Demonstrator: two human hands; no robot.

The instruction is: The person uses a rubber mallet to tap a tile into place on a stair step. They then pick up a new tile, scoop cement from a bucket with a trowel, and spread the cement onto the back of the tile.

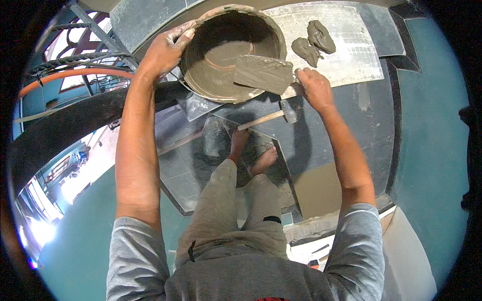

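Note:
My left hand grips the upper left rim of a round bucket, coated inside with wet grey mortar. My right hand is closed on the handle of a flat trowel, its blade smeared with mortar and held over the bucket's lower right part. Right of the bucket lies a light tile sheet with a grid texture, bearing lumps of grey mortar. Below the bucket a mallet with a wooden handle lies near my bare feet.
Dark grey tiles form the stepped surface I stand on. At the left are a curved dark band, black ropes, an orange tube and metal bars. A teal wall is at the right, with a pale board at the lower right.

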